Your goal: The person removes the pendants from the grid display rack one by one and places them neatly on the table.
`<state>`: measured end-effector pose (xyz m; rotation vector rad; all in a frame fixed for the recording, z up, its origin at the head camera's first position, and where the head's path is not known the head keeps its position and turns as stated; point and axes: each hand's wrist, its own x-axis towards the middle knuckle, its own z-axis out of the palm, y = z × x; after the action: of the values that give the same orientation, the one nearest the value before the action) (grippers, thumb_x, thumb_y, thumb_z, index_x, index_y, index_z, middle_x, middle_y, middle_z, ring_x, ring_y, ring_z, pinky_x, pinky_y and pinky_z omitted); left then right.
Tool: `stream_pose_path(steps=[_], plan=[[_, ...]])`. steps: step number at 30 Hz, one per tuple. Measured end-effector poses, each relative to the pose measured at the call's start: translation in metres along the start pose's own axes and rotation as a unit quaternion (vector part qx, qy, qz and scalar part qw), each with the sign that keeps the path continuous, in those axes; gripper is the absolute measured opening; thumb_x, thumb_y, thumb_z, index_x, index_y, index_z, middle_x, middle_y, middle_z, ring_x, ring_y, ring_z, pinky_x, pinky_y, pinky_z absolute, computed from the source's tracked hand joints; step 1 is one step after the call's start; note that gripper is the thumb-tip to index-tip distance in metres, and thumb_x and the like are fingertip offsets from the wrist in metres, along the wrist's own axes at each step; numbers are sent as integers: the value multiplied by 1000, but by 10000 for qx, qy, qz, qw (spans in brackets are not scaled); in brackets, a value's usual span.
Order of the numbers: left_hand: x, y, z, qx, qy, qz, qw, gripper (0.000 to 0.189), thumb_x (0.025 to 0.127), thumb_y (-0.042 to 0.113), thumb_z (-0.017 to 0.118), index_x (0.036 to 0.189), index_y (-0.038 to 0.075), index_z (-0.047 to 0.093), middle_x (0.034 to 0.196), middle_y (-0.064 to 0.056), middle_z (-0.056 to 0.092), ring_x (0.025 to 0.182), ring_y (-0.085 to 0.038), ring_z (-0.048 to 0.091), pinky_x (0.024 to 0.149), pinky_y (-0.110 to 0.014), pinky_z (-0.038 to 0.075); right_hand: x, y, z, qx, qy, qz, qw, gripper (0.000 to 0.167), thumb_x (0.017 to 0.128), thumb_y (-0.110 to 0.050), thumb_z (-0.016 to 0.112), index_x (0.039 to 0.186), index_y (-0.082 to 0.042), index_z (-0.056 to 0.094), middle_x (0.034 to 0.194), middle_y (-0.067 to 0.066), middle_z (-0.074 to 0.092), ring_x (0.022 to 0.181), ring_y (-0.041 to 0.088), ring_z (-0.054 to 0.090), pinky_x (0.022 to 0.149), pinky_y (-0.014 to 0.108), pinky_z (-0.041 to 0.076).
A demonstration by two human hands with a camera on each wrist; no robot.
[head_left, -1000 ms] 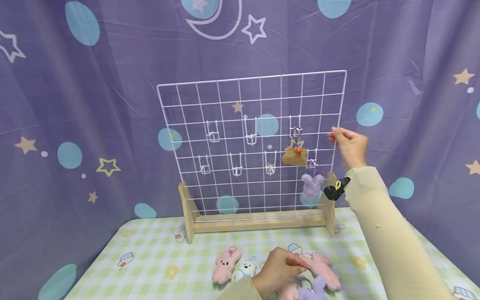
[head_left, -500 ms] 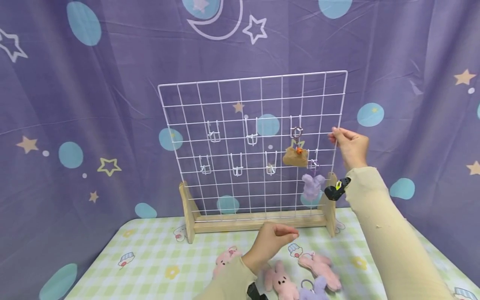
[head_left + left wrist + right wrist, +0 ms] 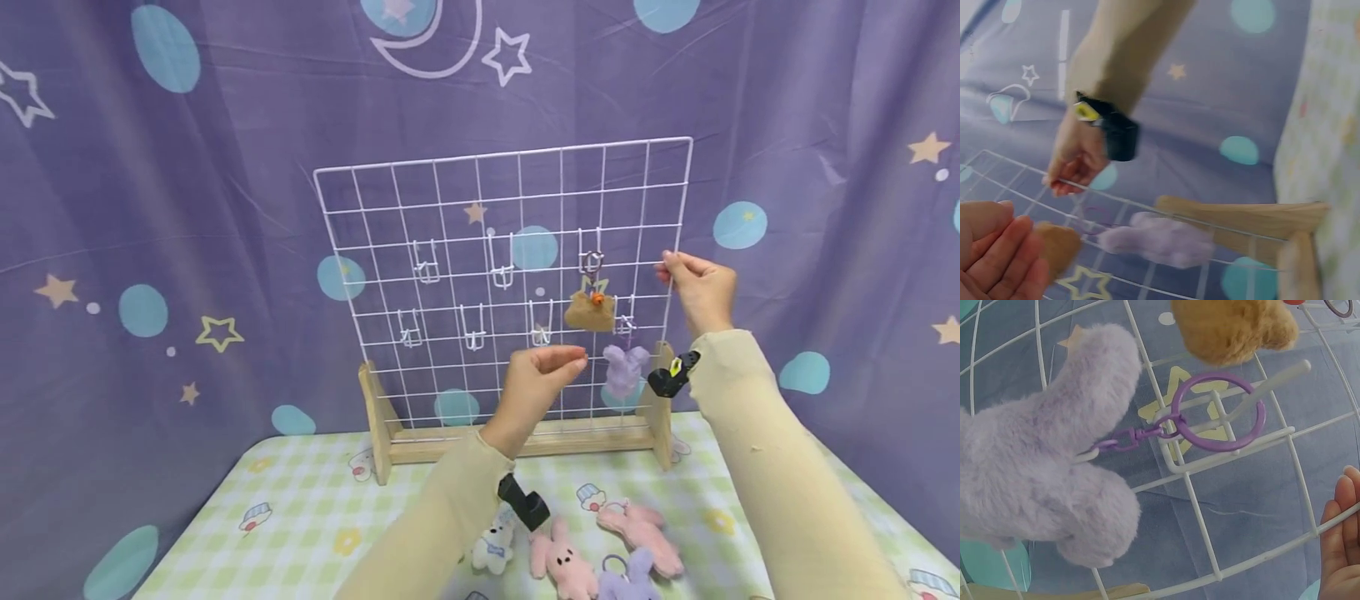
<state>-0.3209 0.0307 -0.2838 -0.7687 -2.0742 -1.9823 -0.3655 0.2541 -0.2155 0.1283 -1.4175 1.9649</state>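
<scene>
A white wire grid panel (image 3: pixel 498 208) stands upright in a wooden stand. My right hand (image 3: pixel 708 292) pinches its right edge wire between thumb and fingers. My left hand (image 3: pixel 536 387) is raised before the grid's lower part, fingers forward and slightly bent, with nothing visible in it. To the right of its fingertips hangs a lilac plush bunny keychain (image 3: pixel 624 371); its purple ring (image 3: pixel 1194 381) loops over a white hook (image 3: pixel 1272 390). A brown plush keychain (image 3: pixel 591 312) with an orange bead hangs by its ring from a hook above and left of the bunny.
Several bare white hooks, such as one hook (image 3: pixel 427 265), are on the grid. The wooden stand (image 3: pixel 375 425) rests on a checked tablecloth (image 3: pixel 300 517). In front lie pink plush keychains (image 3: pixel 641 533), a white plush (image 3: pixel 495 546) and a lilac plush (image 3: pixel 633 579).
My left hand has risen from beside the plush keychains on the table to the grid, near the hanging lilac bunny. My right hand has stayed at the grid's right edge.
</scene>
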Motion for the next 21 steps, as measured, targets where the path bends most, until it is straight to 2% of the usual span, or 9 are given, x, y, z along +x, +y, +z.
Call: stream_pose_path(steps=[3,9,13,15,17,21], plan=[[13,10,1,-92,241,155,9995,21,84,8,70,102,-3,70,100,-12,71,91,-13,66,82,-25,52,-1,0,1,8,-73,-13,10000,12,85,-1,67,78,-8,73,60,-4,68,54,5,63,60,14,51],[38,27,5,-157,475,500,9975,20,84,6,70,102,-3,70,100,-14,71,88,-12,67,79,-23,53,2,1,-1,-55,-42,-157,9999,16,85,-2,66,74,-12,73,60,-5,68,54,5,63,61,14,51],[52,32,6,-243,617,511,9965,20,84,4,69,103,-5,69,101,-16,70,89,-14,67,80,-23,52,5,4,-2,-149,-32,-131,9998,7,85,-4,68,87,-3,74,61,-5,68,56,5,64,62,14,51],[57,34,6,-295,672,456,9963,21,84,3,69,104,-5,68,101,-17,70,91,-16,67,81,-23,52,6,5,-2,-137,-36,-82,9999,12,85,-4,68,94,3,72,61,-5,68,56,5,64,63,14,51],[60,35,6,-321,692,420,9962,23,85,2,68,107,-6,67,103,-17,69,94,-18,67,82,-23,52,5,5,-2,-85,-24,-46,9999,15,85,-3,67,96,7,70,61,-5,68,55,6,64,63,14,51],[64,38,10,-218,742,465,9959,30,85,-1,66,114,-7,62,109,-18,67,101,-22,65,85,-22,51,6,7,-1,-64,-19,-33,10000,13,85,-2,67,95,5,71,60,-5,68,55,5,64,62,14,51]])
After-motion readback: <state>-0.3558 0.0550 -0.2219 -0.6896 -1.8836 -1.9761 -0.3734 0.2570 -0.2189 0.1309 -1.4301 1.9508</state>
